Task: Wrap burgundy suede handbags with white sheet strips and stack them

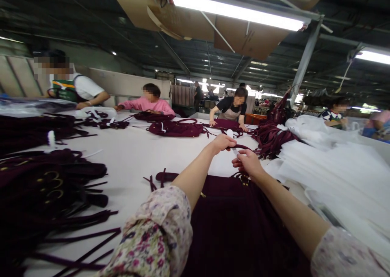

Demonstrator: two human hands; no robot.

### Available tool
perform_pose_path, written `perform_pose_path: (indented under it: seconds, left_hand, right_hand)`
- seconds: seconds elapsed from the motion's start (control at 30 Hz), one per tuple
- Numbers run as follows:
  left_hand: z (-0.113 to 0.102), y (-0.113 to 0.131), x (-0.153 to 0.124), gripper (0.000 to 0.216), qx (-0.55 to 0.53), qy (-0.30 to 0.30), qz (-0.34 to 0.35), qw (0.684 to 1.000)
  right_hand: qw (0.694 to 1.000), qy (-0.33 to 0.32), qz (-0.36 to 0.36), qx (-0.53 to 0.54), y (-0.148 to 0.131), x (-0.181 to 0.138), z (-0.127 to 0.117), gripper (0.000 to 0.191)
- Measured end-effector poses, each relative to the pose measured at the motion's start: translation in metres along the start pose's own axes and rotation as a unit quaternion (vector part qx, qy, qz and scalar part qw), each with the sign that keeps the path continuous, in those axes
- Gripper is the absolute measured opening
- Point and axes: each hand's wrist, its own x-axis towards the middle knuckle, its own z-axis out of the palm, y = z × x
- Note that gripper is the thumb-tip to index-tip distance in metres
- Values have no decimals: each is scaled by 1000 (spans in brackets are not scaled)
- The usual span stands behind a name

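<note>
A dark maroon bag (pixel 234 224) lies on the table in front of me, with brass-coloured fittings near its top edge. My left hand (pixel 224 143) is closed round the bag's raised handle (pixel 243 147), beyond the top of the bag. Beside that grip a white tag (pixel 230 134) sticks up, and a white strip (pixel 236 151) hangs just below the handle. Close on the right, my right hand (pixel 249 163) has its thumb and curled fingers at this strip, apparently pinching it. Exactly where its fingertips meet is blurred.
Maroon bags with loose straps (pixel 51 183) are heaped at the left. Maroon straps (pixel 271 136) and white plastic sheets (pixel 335 175) lie at the right. Across the white table (pixel 131 155), several co-workers handle maroon bags (pixel 178 128). A tube light (pixel 237 10) hangs overhead.
</note>
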Motion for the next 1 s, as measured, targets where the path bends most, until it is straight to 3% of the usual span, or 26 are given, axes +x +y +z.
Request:
perform_pose_path:
  seconds: [0.1, 0.17, 0.23, 0.33, 0.43, 0.53, 0.67, 1.0]
  left_hand:
    - [5, 0, -8, 23, -36, 30, 45, 998]
    - [9, 0, -13, 20, -51, 50, 72, 995]
    - [11, -1, -18, 20, -57, 82, 89, 991]
    - [12, -3, -25, 33, -51, 148, 99, 983]
    - [13, -4, -34, 45, -32, 183, 113, 976]
    - [16, -2, -42, 32, -10, 187, 135, 973]
    - [21, 1, -48, 10, 9, 194, 155, 969]
    - [22, 4, -52, 15, 13, 224, 179, 958]
  right_hand:
    - [994, 3, -101, -45, -8, -3, -4, 24]
    - [983, -38, -168, -67, -15, -5, -6, 24]
    - [973, -100, -193, -75, -21, -6, -8, 30]
    - [968, -168, -174, -65, -26, -7, -9, 38]
    - [979, -113, -158, -58, -27, -4, -7, 30]
    - [986, -50, -148, -52, -25, 1, -3, 29]
    - [993, -39, -109, -17, -24, 3, 4, 31]
    - [998, -13, -39, 56, -27, 6, 8, 13]
